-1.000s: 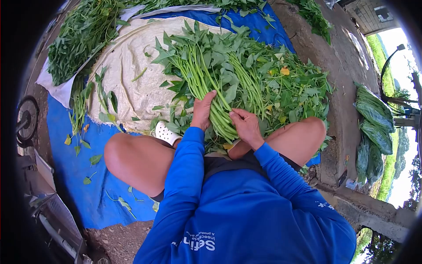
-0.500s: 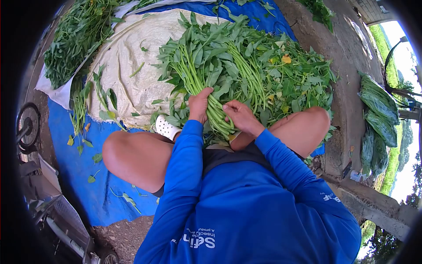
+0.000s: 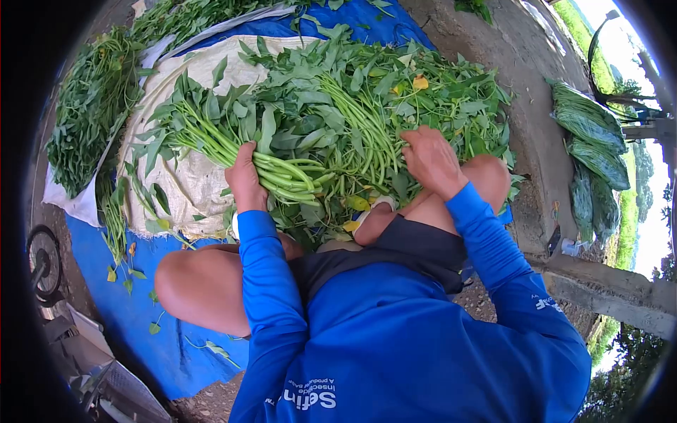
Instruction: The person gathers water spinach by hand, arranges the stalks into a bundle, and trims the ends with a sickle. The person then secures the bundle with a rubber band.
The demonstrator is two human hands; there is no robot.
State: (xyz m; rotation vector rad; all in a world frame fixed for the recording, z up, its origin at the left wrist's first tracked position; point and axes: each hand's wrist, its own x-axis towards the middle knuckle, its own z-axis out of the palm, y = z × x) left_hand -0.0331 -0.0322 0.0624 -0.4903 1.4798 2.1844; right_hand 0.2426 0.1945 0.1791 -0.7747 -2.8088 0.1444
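Note:
My left hand (image 3: 245,181) is wrapped round a bunch of leafy green stems (image 3: 285,175), which look like water spinach. The cut ends point right and the leaves spread to the upper left over the pale sack cloth (image 3: 169,116). My right hand (image 3: 433,161) is at the near edge of the big pile of loose greens (image 3: 462,106), above my bent knee. Its fingers are curled in against the stems, and whatever is between them is hidden. Another row of stems (image 3: 363,120) lies in the pile between my hands.
Blue tarp (image 3: 141,296) lies under the sack cloth. More greens (image 3: 92,106) are heaped at the far left. Wrapped bundles of greens (image 3: 589,127) lie on the right beyond a concrete ledge (image 3: 606,292). A wheel (image 3: 46,261) stands at the left edge.
My left hand has carried the bunch leftward and tilted it over the sack cloth. My right hand has left the bunch's stem ends and moved right to the pile.

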